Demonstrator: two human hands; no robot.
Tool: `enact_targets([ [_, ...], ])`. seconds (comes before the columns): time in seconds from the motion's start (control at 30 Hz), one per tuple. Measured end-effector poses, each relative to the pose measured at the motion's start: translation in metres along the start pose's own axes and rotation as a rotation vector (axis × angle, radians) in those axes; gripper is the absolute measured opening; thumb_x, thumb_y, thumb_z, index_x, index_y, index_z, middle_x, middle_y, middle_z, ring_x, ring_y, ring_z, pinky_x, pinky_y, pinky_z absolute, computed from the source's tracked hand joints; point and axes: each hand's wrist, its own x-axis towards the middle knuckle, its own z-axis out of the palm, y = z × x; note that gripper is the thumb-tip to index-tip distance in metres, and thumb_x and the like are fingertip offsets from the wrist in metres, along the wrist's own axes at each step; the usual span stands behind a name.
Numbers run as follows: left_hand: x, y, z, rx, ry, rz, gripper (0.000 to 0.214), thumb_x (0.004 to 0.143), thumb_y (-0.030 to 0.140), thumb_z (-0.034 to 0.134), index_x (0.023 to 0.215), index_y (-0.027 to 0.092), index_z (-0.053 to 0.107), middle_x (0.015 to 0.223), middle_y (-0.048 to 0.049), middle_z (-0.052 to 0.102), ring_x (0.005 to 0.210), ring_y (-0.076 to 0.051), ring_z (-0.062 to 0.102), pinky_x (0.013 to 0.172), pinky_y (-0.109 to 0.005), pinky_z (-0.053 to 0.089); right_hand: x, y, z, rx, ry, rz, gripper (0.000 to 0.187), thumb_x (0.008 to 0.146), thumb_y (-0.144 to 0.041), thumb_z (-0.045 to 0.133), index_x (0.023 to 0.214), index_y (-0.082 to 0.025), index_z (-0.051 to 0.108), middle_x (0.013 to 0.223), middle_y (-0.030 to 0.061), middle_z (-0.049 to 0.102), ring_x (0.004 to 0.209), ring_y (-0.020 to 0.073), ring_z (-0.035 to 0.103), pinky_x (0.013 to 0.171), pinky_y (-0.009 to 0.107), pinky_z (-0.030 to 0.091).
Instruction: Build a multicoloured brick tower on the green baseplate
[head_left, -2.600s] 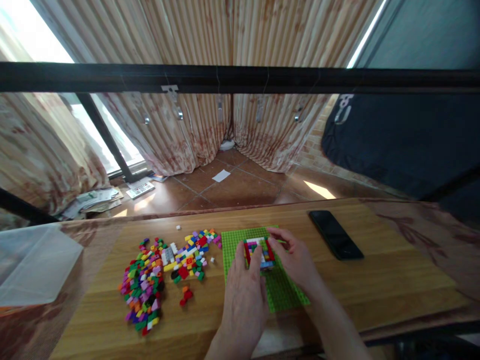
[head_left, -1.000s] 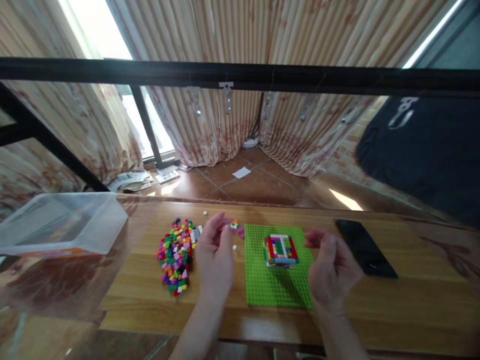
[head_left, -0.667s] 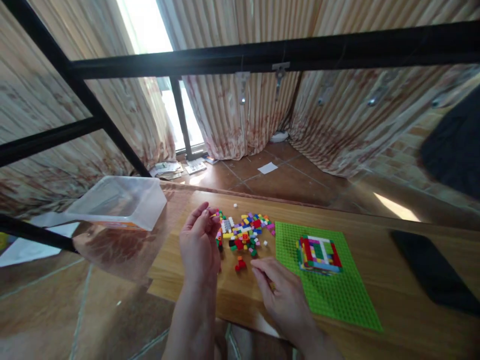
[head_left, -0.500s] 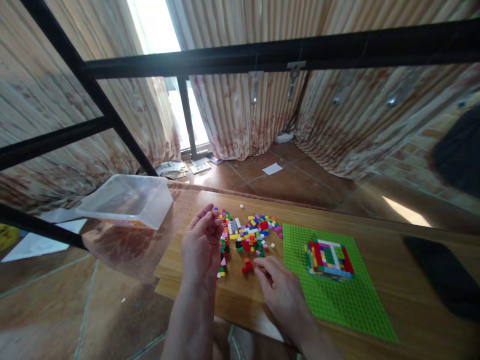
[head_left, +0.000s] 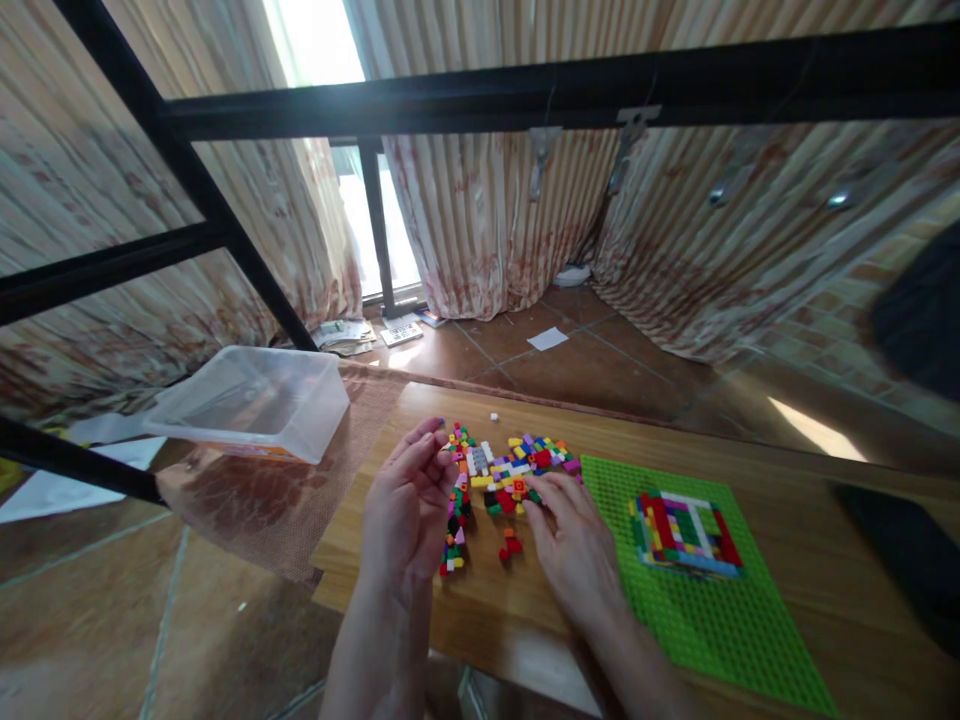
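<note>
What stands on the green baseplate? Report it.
A multicolored toy-brick structure stands on the green baseplate; the surface directly beneath it is covered and cannot be seen.

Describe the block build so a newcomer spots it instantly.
On the wooden table, find the green studded board to the right of the right hand. The block build sits on it, low and boxy. Unlike the loose bricks left of the board, its multicoloured bricks are stacked in one piece.

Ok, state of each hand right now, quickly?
Left hand: partly curled; cannot tell if holding anything.
Right hand: at the loose bricks; grip unclear.
</note>
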Motion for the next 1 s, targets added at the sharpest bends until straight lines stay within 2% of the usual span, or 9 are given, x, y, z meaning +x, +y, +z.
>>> enact_targets([
  [0.13,-0.001,0.000,0.001,0.004,-0.014,-0.051,0.020,0.084,0.001,0.049,0.095,0.008,0.064,0.074,-0.0035,0.061,0.054,-0.005,0.056,0.051,-0.013,0.051,0.008,-0.001,0.009,-0.054,-0.025,-0.059,0.025,0.092,-0.019,0.053,0.111,-0.023,0.068,0.117,0.0069,0.066,0.107,0.0258,0.054,0.094,0.044,0.045],
  [0.27,-0.002,0.000,0.003,0.026,-0.028,-0.077,0.023,0.084,0.000,0.046,0.097,0.008,0.064,0.075,-0.0037,0.060,0.054,-0.005,0.055,0.050,-0.013,0.052,0.009,-0.004,0.014,-0.021,-0.038,-0.090,0.022,0.091,-0.016,0.054,0.104,-0.024,0.070,0.107,0.0058,0.070,0.098,0.0234,0.056,0.089,0.042,0.047],
  [0.57,-0.001,-0.003,0.007,0.048,-0.032,-0.105,0.024,0.083,-0.001,0.045,0.095,0.008,0.064,0.076,-0.0036,0.059,0.054,-0.005,0.055,0.050,-0.013,0.052,0.005,-0.005,0.006,0.064,0.022,-0.021,0.018,0.094,-0.023,0.052,0.101,-0.023,0.069,0.095,0.0053,0.070,0.092,0.0208,0.060,0.085,0.036,0.048],
  [0.73,-0.004,-0.006,0.010,0.074,-0.019,-0.083,0.025,0.082,-0.002,0.046,0.093,0.008,0.065,0.074,-0.0038,0.060,0.052,-0.004,0.055,0.049,-0.011,0.052,0.007,-0.004,-0.006,0.277,0.077,0.134,0.022,0.096,-0.025,0.047,0.104,-0.022,0.068,0.095,0.0046,0.072,0.088,0.0183,0.065,0.079,0.031,0.050],
  [0.87,-0.006,-0.017,0.013,0.135,-0.056,-0.092,0.025,0.081,-0.002,0.048,0.094,0.007,0.067,0.074,-0.0047,0.063,0.052,-0.005,0.057,0.051,-0.012,0.053,0.006,-0.006,-0.018,0.454,0.108,0.167,0.020,0.094,-0.028,0.052,0.101,-0.025,0.071,0.095,0.0032,0.073,0.089,0.0177,0.067,0.081,0.030,0.052],
  [1.0,-0.008,-0.028,0.015,0.185,-0.109,-0.120,0.023,0.080,0.000,0.052,0.095,0.007,0.068,0.075,-0.0043,0.064,0.055,-0.005,0.058,0.053,-0.013,0.054,0.001,-0.008,-0.033,0.662,0.110,0.265,0.020,0.091,-0.032,0.056,0.098,-0.026,0.073,0.089,0.0027,0.072,0.075,0.0154,0.067,0.069,0.027,0.055],
])
